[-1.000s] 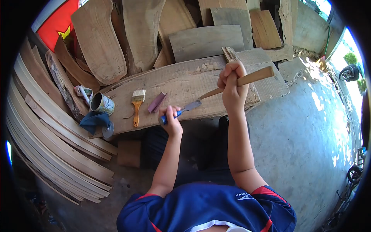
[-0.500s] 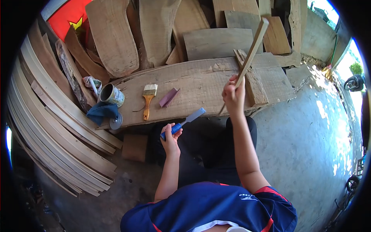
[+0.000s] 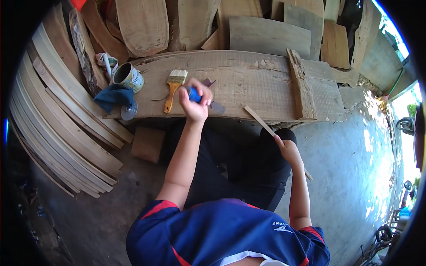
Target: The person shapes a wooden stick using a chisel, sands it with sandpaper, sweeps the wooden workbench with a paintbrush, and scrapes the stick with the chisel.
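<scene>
The left hand (image 3: pixel 198 104) has its fingers curled around the blue handle of a chisel (image 3: pixel 194 94); this hand is above the near part of the plank (image 3: pixel 248 73). The blade (image 3: pixel 217 107) goes out to the right of the hand and a little toward the person, so the long axis lies mostly crosswise. The blade is blurred, and I cannot tell if it touches the wood.

The right hand (image 3: pixel 290 151) is gripping a thin wooden strip (image 3: pixel 259 120), above the right thigh (image 3: pixel 271 174). One end of the strip points forward and to the left of this hand, to the near edge of the plank; the other end comes out behind the hand, to the right.

I judge the strip to be light, rather stiff and dry, not slippery, but it may snap if bent; around its middle is a good place to hold. The chisel is probably heavier and rigid, and only the handle is safe to grasp. Just beyond the left hand lie a brush (image 3: pixel 174 85) and a purple piece (image 3: pixel 208 83), partly hidden.
</scene>
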A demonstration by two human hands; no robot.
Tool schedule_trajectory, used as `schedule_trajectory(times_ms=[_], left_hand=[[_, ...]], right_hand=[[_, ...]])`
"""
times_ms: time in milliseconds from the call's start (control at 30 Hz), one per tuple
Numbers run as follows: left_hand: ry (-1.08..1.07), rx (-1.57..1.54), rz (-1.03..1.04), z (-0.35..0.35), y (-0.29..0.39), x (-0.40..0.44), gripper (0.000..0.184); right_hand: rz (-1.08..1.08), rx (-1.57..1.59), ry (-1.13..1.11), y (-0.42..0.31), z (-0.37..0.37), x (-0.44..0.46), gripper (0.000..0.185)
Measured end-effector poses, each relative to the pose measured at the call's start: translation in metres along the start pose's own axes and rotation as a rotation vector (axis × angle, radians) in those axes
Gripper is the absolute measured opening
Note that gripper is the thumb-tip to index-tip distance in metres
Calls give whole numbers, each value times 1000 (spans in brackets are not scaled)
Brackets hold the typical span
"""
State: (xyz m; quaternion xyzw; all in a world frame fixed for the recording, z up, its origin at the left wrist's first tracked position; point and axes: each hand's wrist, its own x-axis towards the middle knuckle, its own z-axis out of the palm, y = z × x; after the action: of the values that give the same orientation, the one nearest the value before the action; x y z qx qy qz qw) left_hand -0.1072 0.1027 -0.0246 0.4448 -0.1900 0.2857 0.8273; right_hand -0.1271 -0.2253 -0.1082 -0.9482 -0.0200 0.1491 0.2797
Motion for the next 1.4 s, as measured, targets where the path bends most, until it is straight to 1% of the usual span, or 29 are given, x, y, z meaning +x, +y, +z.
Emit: schedule_trajectory(times_ms=[33, 67, 133, 200, 367, 600, 633, 667, 767, 1000, 1100, 1200, 1300, 1400], left_hand=[[41, -27, -128, 8, -1, 8, 57], [73, -47, -181, 12, -6, 13, 51], [47, -33, -236, 23, -16, 20, 48], [1, 4, -222, 31, -26, 25, 48], [-53, -30, -257, 50, -44, 34, 48], [-136, -16, -315, 59, -59, 40, 48], [-160, -19, -329, 61, -60, 41, 48], [-152, -11, -334, 61, -61, 42, 48], [-147, 21, -342, 63, -63, 45, 48], [-182, 42, -382, 66, -65, 50, 48], [-178, 37, -431, 67, -68, 52, 47], [-170, 27, -420, 66, -68, 53, 47], [-241, 36, -412, 68, -66, 47, 47], [-269, 50, -426, 70, -66, 47, 47]], right_hand=[[28, 14, -35, 4, 0, 0, 75], [59, 30, -66, 8, 2, 0, 77], [36, 69, -44, 17, 11, 1, 75], [17, 107, -13, 23, 13, 3, 74], [51, 128, -86, 21, 10, 4, 74], [58, 125, -87, 13, 6, -2, 74], [94, 111, -118, 11, 5, -2, 76], [130, 96, -149, 10, 3, -3, 79], [145, 83, -147, 1, -1, -4, 79], [120, 97, -139, 1, 1, -2, 79], [139, 77, -142, -3, 0, -5, 79], [145, 57, -91, -8, -2, -8, 77], [145, 75, -73, -13, -3, -13, 76], [104, 104, -7, -10, 0, -12, 74]])
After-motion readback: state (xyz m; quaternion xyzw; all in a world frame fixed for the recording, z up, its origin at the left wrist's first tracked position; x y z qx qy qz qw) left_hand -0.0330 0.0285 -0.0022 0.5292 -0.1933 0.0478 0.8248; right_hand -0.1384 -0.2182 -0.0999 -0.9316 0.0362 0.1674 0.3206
